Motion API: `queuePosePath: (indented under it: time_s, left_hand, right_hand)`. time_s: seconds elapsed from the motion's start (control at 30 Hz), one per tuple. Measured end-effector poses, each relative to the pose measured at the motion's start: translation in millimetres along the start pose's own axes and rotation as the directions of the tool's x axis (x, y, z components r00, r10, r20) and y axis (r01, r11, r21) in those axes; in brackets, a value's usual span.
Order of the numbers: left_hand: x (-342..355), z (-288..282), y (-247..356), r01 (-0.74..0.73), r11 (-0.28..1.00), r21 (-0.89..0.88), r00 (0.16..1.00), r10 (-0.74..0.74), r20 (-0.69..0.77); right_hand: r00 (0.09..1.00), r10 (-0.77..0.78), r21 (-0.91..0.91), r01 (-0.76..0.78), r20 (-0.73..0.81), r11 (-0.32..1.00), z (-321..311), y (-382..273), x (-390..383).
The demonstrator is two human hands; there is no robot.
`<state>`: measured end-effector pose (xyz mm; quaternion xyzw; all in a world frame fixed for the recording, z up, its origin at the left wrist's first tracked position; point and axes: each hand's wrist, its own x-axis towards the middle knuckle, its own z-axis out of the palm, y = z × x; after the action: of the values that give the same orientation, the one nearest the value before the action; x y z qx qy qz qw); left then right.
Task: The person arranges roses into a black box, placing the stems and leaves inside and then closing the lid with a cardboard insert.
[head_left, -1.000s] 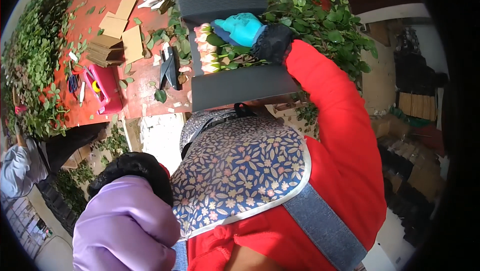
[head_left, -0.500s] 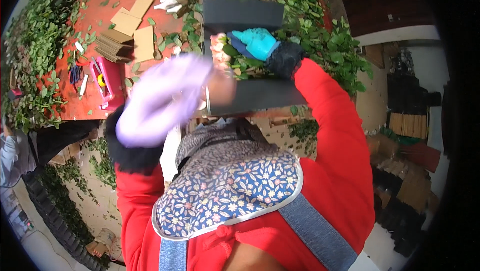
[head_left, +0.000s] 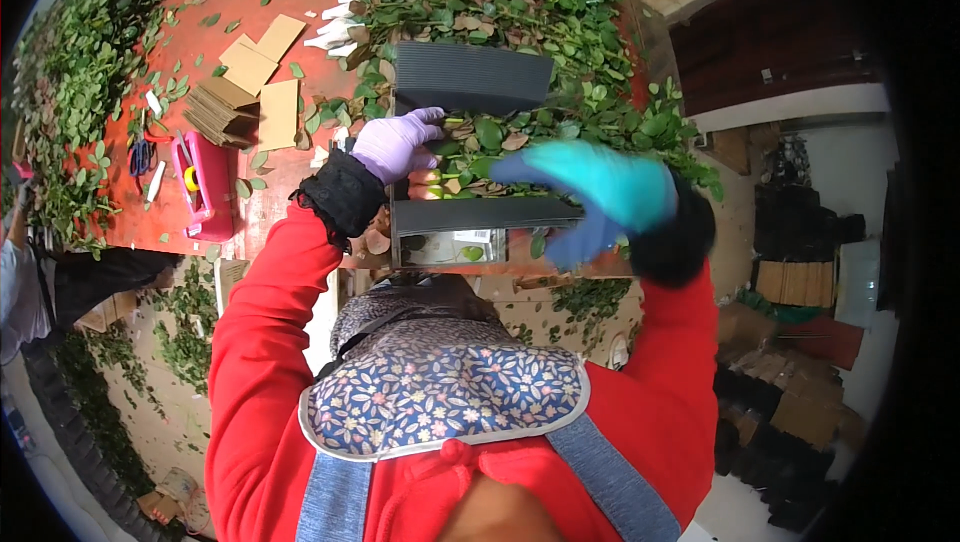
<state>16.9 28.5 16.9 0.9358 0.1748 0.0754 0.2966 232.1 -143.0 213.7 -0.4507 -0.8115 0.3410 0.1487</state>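
My left hand [head_left: 398,146], in a lavender glove, curls over the heads of pinkish roses at the left end of a black ridged trough. Several peach rose heads [head_left: 424,185] show just below it; those beneath the glove are hidden. Leafy rose stems [head_left: 490,147] run rightward between the trough's far wall [head_left: 475,77] and near wall [head_left: 480,215]. My right hand [head_left: 610,192], in a teal and blue glove, is blurred above the stems at the trough's right end. Its thumb and fingers are apart, and nothing shows between them.
Rose stems with white-wrapped heads [head_left: 335,34] lie behind the trough. To the left, cardboard pieces [head_left: 222,110], a pink tape dispenser [head_left: 207,192] and scissors [head_left: 143,155] rest on the red table [head_left: 230,2]. More foliage [head_left: 85,72] covers the far left. Another person stands at the left edge.
My left hand has swung from in front of the table up to the rose heads. My right hand has left the rose heads and moved right and nearer to me.
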Motion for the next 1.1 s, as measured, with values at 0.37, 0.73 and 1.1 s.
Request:
queuePosePath:
  time_s: [0.37,0.73,1.1]
  left_hand:
    - [-48,-32,34,0.204,0.924,-0.324,0.88,-0.318,-0.353]
    - [-20,-5,24,-0.11,0.993,0.031,0.983,0.104,0.148]
    - [-32,8,32,0.025,0.998,-0.057,0.998,-0.023,0.052]
  right_hand:
    - [0.878,0.183,-0.614,-0.446,-0.443,0.651,51,106,26]
    - [0.868,-0.029,-0.725,-0.395,-0.496,0.564,47,75,46]
    - [0.976,0.017,-0.534,-0.133,-0.218,0.835,106,118,68]
